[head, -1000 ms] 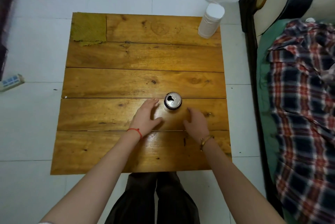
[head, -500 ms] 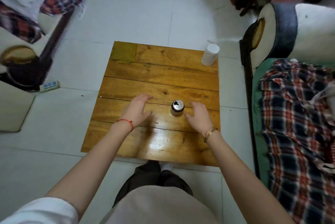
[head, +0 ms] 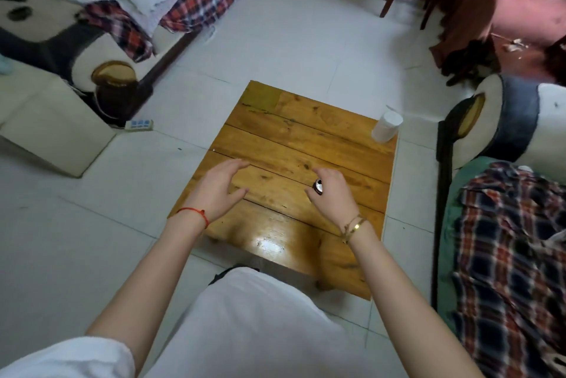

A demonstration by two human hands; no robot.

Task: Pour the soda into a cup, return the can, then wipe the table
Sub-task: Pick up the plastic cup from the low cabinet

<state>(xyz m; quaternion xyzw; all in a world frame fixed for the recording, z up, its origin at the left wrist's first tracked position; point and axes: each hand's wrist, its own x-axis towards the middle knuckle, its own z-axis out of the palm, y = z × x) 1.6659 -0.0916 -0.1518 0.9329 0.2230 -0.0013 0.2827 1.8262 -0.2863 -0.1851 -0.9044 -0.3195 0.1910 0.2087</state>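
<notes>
Now your wooden table [head: 294, 145] sits on pale tile between sofas, your right hand [head: 333, 194] wrapping the can [head: 319, 187], left hand [head: 219, 191] spread open.

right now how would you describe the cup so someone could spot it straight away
Find the low wooden table on the white tile floor. Go to its far right corner, nearest the round sofa arm: the cup stands upright there, alone at the edge. It is plain white, unlike the dark soda can by the right hand.
</notes>
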